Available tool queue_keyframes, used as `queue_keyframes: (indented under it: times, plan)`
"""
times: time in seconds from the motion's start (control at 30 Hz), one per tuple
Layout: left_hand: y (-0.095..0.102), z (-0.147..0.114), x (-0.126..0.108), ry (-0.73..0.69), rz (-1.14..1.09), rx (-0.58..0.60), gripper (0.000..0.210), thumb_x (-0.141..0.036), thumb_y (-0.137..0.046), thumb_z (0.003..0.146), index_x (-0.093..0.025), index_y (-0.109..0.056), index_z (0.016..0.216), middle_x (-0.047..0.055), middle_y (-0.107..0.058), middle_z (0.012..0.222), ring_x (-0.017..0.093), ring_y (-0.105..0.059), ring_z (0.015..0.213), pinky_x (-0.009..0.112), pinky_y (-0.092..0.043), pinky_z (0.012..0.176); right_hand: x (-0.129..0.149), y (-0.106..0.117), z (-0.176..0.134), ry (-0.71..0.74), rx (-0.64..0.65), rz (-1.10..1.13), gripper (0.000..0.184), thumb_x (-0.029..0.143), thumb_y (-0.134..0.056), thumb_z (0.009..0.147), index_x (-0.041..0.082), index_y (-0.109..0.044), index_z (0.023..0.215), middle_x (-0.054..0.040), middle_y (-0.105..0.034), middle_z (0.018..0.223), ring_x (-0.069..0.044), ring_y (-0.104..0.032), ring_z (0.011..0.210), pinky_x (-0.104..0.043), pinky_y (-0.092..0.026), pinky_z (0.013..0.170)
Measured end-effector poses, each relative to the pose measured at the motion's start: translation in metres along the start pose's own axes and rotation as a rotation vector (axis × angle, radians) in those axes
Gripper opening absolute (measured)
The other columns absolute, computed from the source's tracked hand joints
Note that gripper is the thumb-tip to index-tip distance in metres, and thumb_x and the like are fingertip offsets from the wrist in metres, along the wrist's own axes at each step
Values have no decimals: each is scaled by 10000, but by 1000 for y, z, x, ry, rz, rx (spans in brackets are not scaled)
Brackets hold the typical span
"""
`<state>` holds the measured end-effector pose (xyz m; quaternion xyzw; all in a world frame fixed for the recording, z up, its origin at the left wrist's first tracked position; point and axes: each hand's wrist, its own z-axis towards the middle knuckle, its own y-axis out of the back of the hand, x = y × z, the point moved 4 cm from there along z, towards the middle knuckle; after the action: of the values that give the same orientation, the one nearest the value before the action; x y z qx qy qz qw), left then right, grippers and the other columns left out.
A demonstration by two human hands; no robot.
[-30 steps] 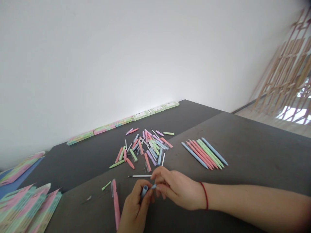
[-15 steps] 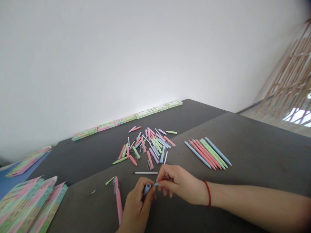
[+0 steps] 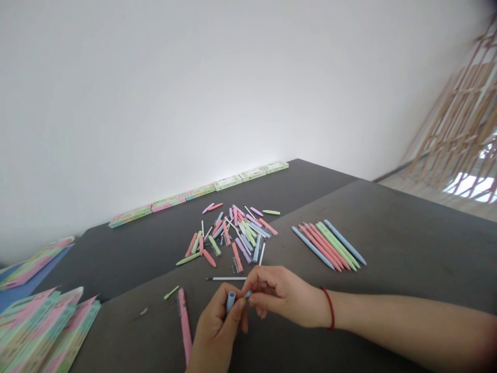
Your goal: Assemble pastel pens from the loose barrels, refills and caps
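Observation:
My left hand point(image 3: 221, 326) is closed around a blue pen barrel point(image 3: 231, 299), its hollow end pointing up. Close beside it, my right hand point(image 3: 277, 295) pinches a small blue pen part point(image 3: 248, 293) near the left fingertips; its exact shape is mostly hidden by the fingers. Just beyond both hands lies a white pen refill point(image 3: 227, 278) with a dark tip. A pink pen barrel point(image 3: 185, 326) with a clear clip rests left of my left hand, and a small green pen piece point(image 3: 171, 292) lies past it.
Loose pastel pen parts point(image 3: 233, 233) are heaped ahead on the dark table point(image 3: 407, 243). A row of assembled pens point(image 3: 330, 246) lies to the right. Flat pastel boxes point(image 3: 227, 182) line the wall, and more cartons point(image 3: 66, 331) sit at the near left.
The small blue part has turned slightly between my fingers, both hands staying close together. The whole view has shifted a little, so the table things appear slightly further left.

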<state>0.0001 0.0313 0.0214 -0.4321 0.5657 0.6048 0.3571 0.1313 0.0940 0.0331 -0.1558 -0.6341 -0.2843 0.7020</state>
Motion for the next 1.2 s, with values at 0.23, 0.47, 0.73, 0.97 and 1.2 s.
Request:
queue_keyframes:
  times: [0.23, 0.47, 0.73, 0.97, 1.2]
  plan:
    - [-3, -5, -4, -31, -50, -40, 276, -440, -464, 856, -207, -479, 709, -78, -431, 488, 101, -371, 470, 219, -298, 511, 14, 5, -2, 156, -30, -403, 117, 228, -545, 849, 169, -586, 941, 5, -589, 727, -96, -547, 643, -198, -421, 621]
    - [-3, -6, -5, -9, -89, -47, 278, -463, -453, 851, -204, -475, 947, -91, -386, 524, 109, -352, 481, 220, -283, 502, 15, 8, 0, 167, -49, -440, 95, 226, -541, 850, 173, -574, 921, 9, -602, 715, -98, -558, 633, -197, -422, 610]
    - [3, -6, -8, -53, 131, -100, 269, -486, -430, 840, -227, -500, 849, -65, -401, 599, 127, -381, 524, 224, -293, 515, 37, 37, 5, 141, -152, -361, 86, 232, -523, 863, 163, -550, 906, 11, -593, 687, -93, -572, 594, -191, -436, 566]
    - [-1, -6, -3, -114, 297, -32, 198, -417, -390, 874, -242, -482, 860, -42, -544, 633, 162, -537, 574, 235, -360, 556, 41, 20, 1, 266, 14, -685, 108, 227, -488, 887, 166, -565, 930, -26, -614, 788, -122, -555, 697, -218, -407, 643]
    - [-5, -6, -2, -129, 292, 94, 189, -400, -375, 887, -242, -478, 875, -23, -576, 678, 174, -563, 628, 245, -409, 624, 27, 3, -2, 291, 97, -791, 165, 240, -445, 911, 159, -577, 969, -50, -620, 901, -131, -572, 778, -217, -414, 690]
